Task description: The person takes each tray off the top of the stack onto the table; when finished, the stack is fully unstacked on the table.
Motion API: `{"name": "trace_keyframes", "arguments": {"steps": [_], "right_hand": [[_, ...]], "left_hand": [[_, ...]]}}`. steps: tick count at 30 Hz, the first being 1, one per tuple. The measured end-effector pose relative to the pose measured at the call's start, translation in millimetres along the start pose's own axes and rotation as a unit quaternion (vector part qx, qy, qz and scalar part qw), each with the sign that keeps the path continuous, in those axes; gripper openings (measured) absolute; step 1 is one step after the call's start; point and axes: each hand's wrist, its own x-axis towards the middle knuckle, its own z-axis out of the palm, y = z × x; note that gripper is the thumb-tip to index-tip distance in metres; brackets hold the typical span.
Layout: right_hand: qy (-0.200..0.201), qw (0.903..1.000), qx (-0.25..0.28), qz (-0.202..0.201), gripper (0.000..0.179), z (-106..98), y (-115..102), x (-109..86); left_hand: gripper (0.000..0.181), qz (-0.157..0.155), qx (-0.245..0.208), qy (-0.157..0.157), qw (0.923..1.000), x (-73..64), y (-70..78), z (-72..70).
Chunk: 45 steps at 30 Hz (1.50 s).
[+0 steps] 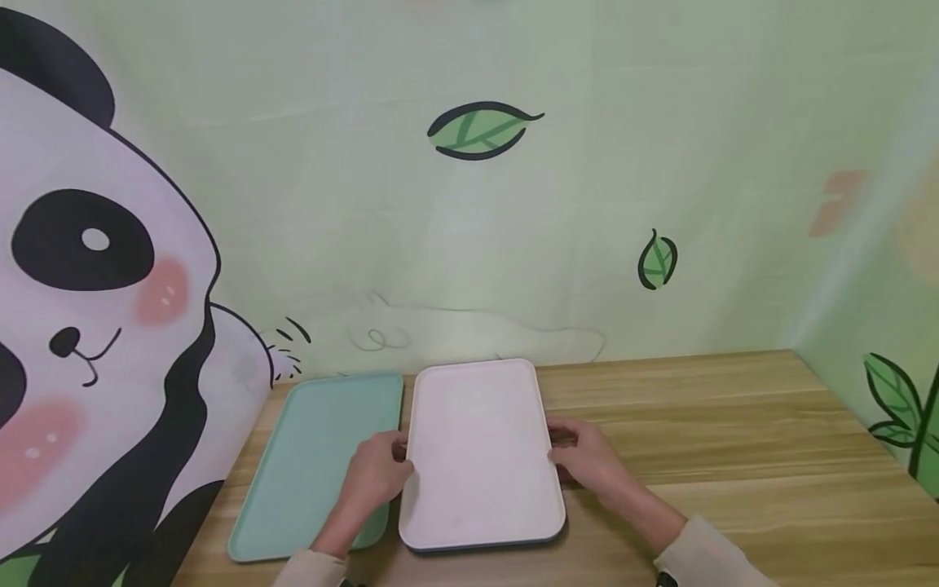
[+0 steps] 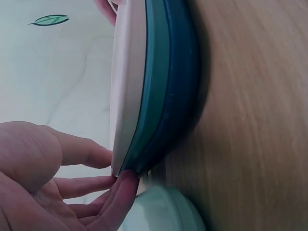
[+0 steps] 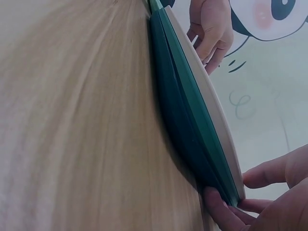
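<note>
A stack of rectangular trays lies on the wooden table, a pinkish-white tray (image 1: pixel 480 456) on top. Beneath it the left wrist view shows a green tray (image 2: pixel 156 62) and a dark blue tray (image 2: pixel 184 67) at the bottom. My left hand (image 1: pixel 376 473) grips the stack's left edge, thumb at the white rim and fingers lower along the side. On the opposite edge, my right hand (image 1: pixel 590 463) holds the stack likewise, with a fingertip (image 3: pixel 214 197) down by the blue tray. Left of the stack lies a mint-green tray (image 1: pixel 315 465), partly hidden behind my left hand and forearm.
The wooden table (image 1: pixel 734 440) reaches back to a pale green wall cloth (image 1: pixel 330 163) printed with leaves and a large panda (image 1: pixel 81 244). Another printed cloth side (image 1: pixel 888 326) borders the table at the right.
</note>
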Motion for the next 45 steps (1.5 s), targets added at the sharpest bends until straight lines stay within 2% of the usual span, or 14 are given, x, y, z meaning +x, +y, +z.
{"name": "trace_keyframes", "arguments": {"steps": [7,15,21,27,30,37,45], "right_hand": [[-0.002,1.0000,0.005,-0.004,0.047,8,-3,2.7],[-0.002,0.9999,-0.011,0.000,0.047,16,-7,4.2],[0.002,0.9999,-0.012,0.003,0.046,16,-7,5.2],[-0.006,0.9999,-0.015,0.000,0.047,18,-7,8.9],[-0.007,0.9996,-0.026,-0.006,0.047,19,-7,10.0],[-0.014,0.9976,-0.060,-0.033,0.047,19,-5,8.9],[-0.052,0.9922,-0.093,-0.066,0.058,18,-4,6.7]], "left_hand": [[0.035,-0.003,0.009,-0.010,0.9999,0.2,-4.1,-4.1],[0.033,0.008,0.021,-0.026,0.9994,2.9,-11.1,-12.5],[0.041,0.006,0.015,-0.039,0.9991,3.9,-15.7,-15.6],[0.045,-0.010,-0.009,-0.038,0.9992,6.9,-18.6,-15.9],[0.045,-0.022,-0.037,-0.045,0.9981,8.2,-20.3,-16.4],[0.047,-0.058,-0.136,-0.067,0.9868,9.3,-26.3,-15.4],[0.050,-0.065,-0.173,-0.064,0.9807,9.5,-33.7,-9.8]]}}
